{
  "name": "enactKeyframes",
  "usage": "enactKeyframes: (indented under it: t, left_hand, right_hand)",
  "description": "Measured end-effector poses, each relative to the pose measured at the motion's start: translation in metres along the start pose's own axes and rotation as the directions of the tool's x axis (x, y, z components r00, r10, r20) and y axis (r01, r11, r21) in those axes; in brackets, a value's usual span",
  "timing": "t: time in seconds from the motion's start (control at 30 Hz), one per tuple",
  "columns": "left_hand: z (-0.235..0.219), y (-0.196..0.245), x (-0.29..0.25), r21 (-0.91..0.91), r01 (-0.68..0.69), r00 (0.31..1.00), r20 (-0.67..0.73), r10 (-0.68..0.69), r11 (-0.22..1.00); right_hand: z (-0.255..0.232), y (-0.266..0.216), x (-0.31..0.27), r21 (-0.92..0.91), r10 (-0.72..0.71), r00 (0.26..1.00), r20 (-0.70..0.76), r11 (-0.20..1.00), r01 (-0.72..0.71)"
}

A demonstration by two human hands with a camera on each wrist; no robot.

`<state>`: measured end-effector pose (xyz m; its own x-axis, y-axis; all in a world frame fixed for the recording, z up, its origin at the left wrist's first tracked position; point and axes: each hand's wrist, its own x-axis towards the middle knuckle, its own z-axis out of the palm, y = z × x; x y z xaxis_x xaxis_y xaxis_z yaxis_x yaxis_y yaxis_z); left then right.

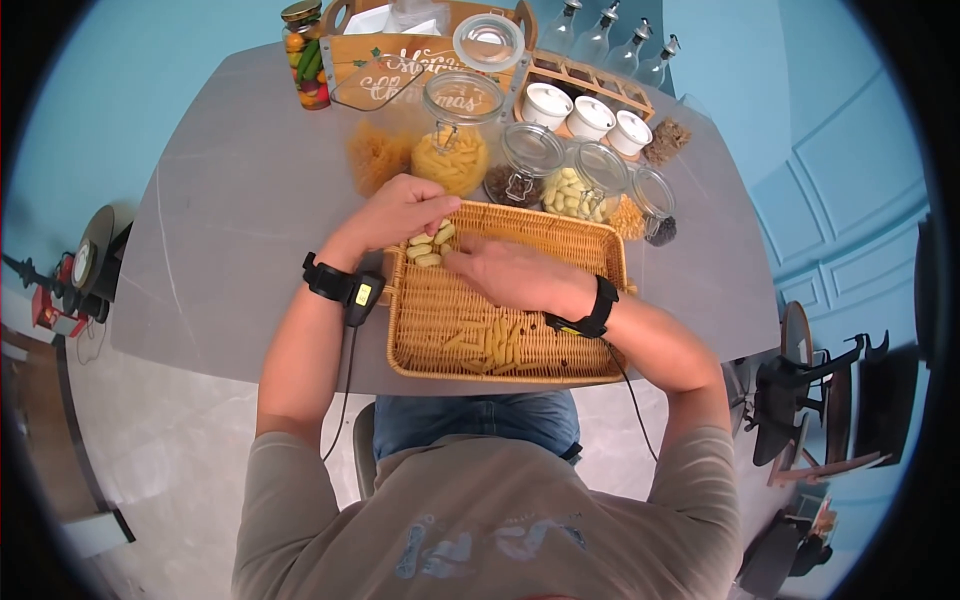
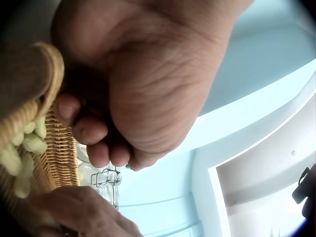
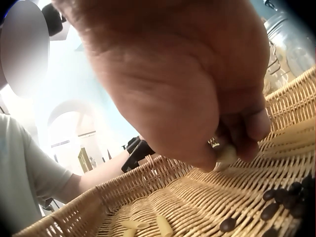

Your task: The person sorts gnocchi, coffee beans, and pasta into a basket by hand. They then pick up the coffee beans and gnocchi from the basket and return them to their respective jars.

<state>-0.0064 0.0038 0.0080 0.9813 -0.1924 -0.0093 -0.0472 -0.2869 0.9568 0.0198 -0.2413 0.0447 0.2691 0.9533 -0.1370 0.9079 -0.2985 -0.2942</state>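
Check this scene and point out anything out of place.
One dark bean lies apart from the cluster of dark beans in the wicker basket, toward the pasta pieces, so it looks like a stray. Nothing looks plainly damaged.

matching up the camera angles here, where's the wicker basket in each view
Head: the wicker basket sits around the picture's middle.
Left wrist: part of it runs along the left edge.
Right wrist: it spans the lower half, partly cut off.
Shared landmark: the right hand, central, bottom left and upper middle respectively.

Blurred at the fingers, the right one of the 2 hands (image 1: 515,276) partly hides a pale piece (image 3: 227,154).
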Motion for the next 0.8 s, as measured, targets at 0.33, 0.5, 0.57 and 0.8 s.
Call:
enactKeyframes:
  t: [0.33,0.5,0.57,0.8]
  left_hand:
    - [-0.001,0.001,-0.001,-0.026,-0.016,1.0,0.009,0.016,1.0]
    - [-0.001,-0.007,0.002,-0.076,-0.028,1.0,-0.012,0.027,0.997]
    - [-0.001,-0.01,0.002,-0.15,0.002,1.0,-0.014,-0.004,0.989]
    - [-0.002,-0.011,0.002,-0.166,-0.012,1.0,-0.022,0.009,0.986]
  right_hand:
    - [0.008,0.017,0.011,-0.017,0.028,0.995,0.1,1.0,-0.026]
    - [-0.005,0.012,-0.014,-0.004,0.089,0.969,0.23,0.996,-0.09]
    - [-0.002,0.02,-0.019,0.042,0.106,0.972,0.211,0.992,-0.117]
    - [-0.068,0.054,-0.05,0.002,0.147,0.959,-0.244,0.989,-0.151]
